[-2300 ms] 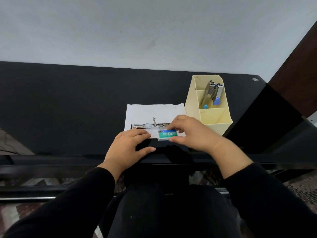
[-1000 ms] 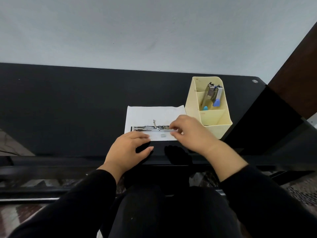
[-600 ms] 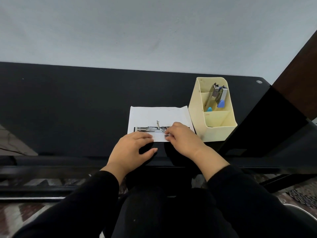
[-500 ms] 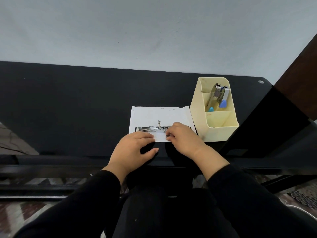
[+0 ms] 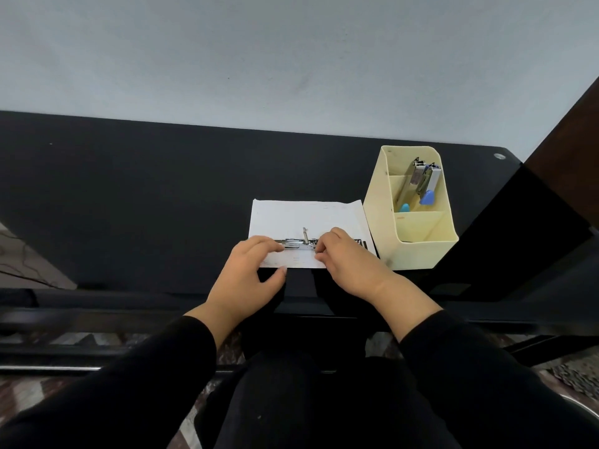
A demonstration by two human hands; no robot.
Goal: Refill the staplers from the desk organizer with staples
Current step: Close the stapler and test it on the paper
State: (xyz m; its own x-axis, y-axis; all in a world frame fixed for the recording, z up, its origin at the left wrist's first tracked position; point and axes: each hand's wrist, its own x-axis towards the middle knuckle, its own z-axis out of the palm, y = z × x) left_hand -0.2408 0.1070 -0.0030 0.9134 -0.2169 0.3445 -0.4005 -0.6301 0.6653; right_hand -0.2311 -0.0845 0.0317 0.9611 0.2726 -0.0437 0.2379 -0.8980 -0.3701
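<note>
On my feed the left hand (image 5: 248, 273) lies flat-ish over the 9 o'clock end of the open stapler (image 5: 296, 244), fingers loosely extended and pressing down on it, the thumb splayed apart toward 5 o'clock at the near edge of the paper. The right hand (image 5: 351, 267) has its fingers curled, with the tips drawn together in a pinch on the stapler's metal rail at its 3 o'clock half. Whether a strip of staples sits between those fingertips I cannot tell, it is too small. Black sleeves (image 5: 136, 377) cover both forearms.

The stapler lies unfolded, running 9 to 3 o'clock across the near part of a white sheet of paper (image 5: 308, 213), a thin metal piece standing up from its middle. The sheet rests on the black desk (image 5: 129, 205), close to the desk's 6 o'clock edge.

At 2 o'clock from the hands, just beside the sheet's right edge, stands the cream desk organizer (image 5: 421, 254). Two more staplers (image 5: 421, 181), silver with blue ends, lean tilted in its middle compartment, tops toward 12 o'clock.

Beyond it, at the desk's far right corner, I make out a small round silver fitting (image 5: 499, 156); a pale grey wall (image 5: 291, 59) fills the 12 o'clock side
</note>
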